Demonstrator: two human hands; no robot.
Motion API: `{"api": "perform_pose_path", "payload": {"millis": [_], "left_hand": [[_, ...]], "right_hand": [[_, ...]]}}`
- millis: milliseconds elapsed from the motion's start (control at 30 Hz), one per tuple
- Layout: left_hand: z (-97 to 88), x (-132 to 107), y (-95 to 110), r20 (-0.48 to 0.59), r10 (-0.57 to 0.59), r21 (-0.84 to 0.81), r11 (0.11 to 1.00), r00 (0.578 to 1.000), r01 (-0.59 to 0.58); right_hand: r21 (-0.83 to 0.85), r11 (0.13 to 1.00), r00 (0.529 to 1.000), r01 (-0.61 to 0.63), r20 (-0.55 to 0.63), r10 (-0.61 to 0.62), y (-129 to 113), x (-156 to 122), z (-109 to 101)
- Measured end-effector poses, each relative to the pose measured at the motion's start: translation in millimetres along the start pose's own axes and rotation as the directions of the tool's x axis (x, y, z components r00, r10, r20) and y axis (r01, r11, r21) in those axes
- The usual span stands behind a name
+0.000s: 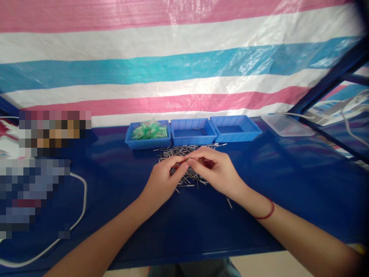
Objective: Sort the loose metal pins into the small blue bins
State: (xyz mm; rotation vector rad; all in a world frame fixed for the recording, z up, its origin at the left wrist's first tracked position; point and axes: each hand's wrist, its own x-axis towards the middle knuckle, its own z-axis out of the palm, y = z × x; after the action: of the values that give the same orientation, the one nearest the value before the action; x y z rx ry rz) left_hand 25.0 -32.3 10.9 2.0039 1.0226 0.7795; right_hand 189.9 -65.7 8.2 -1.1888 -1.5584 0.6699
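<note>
My left hand (165, 175) and my right hand (217, 167) meet over a pile of metal blind rivets (187, 181). Thumbs and forefingers of both are pinched together on a small rivet (188, 158), mostly covered by the fingertips; only a dull metallic bit shows. The pile spreads behind and below the hands on the blue tabletop (184, 227). One loose rivet (229, 202) lies apart, beside my right wrist.
Behind the pile stand three blue bins in a row: the left bin (148, 144) holds green-and-clear packets (150, 130), the middle bin (193, 142) a few rivets, the right bin (239, 136) none visible. A clear plastic lid (288, 125) lies right; a white cable (85, 196) curves left.
</note>
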Motion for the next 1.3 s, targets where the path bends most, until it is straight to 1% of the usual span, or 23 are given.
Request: {"api": "perform_pose_path", "payload": {"millis": [100,200,367,467,533,600,667,733,767,833,867,967,1067,1167,1300], "left_hand": [[-1.7,1,0,-0.034,0.017,0.035,0.999,0.999,-0.016],[-3.8,2,-1,-0.088,0.023,0.043,0.999,0.996,-0.019],[-6.7,2,0,-0.11,0.023,0.02,1.0,0.994,-0.021],[-7.0,1,2,-0.127,0.022,0.006,1.0,0.992,-0.022],[-6.8,1,4,-0.14,0.023,0.0,1.0,0.99,-0.023],[-6.6,1,4,-0.14,0.022,-0.012,1.0,0.99,-0.024],[-6.5,1,4,-0.146,0.018,-0.026,0.999,0.989,-0.022],[-6.3,2,2,-0.156,0.007,-0.039,0.999,0.988,-0.013],[-6.3,2,1,-0.158,0.0,-0.044,0.999,0.987,-0.007],[-6.6,3,-1,-0.149,-0.012,-0.043,0.999,0.989,0.006],[-7.1,4,-1,-0.14,-0.015,-0.033,0.999,0.99,0.011],[-10.2,5,-2,-0.109,0.0,0.055,0.998,0.994,0.006],[-16.1,6,-4,-0.012,0.038,0.222,0.974,0.999,-0.034],[-23.4,7,-8,0.107,0.03,0.411,0.909,0.994,-0.072],[-31.3,9,-14,0.174,-0.037,0.587,0.806,0.984,-0.074]], "right_hand": [[-0.054,0.997,0.998,0.063,0.012,-0.062,0,1,-3],[-0.078,0.992,0.995,0.097,0.016,-0.096,1,2,-5],[-0.111,0.986,0.992,0.128,0.028,-0.126,2,4,-8],[-0.132,0.981,0.989,0.142,0.064,-0.134,2,5,-9],[-0.112,0.985,0.987,0.135,0.103,-0.123,1,5,-8],[-0.04,0.996,0.988,0.08,0.134,-0.074,3,6,-8],[0.061,0.998,0.992,-0.035,0.124,0.027,6,9,-8],[0.17,0.97,0.984,-0.174,0.049,0.168,12,15,-10],[0.224,0.947,0.972,-0.23,-0.004,0.237,15,19,-11],[0.319,0.903,0.935,-0.288,-0.111,0.338,23,29,-15],[0.347,0.891,0.921,-0.293,-0.149,0.361,26,34,-18],[0.364,0.887,0.905,-0.286,-0.202,0.374,32,45,-23],[0.385,0.874,0.907,-0.297,-0.173,0.384,32,46,-26],[0.369,0.874,0.916,-0.316,-0.123,0.383,30,39,-26],[0.244,0.918,0.94,-0.314,-0.058,0.337,27,28,-23]]}}
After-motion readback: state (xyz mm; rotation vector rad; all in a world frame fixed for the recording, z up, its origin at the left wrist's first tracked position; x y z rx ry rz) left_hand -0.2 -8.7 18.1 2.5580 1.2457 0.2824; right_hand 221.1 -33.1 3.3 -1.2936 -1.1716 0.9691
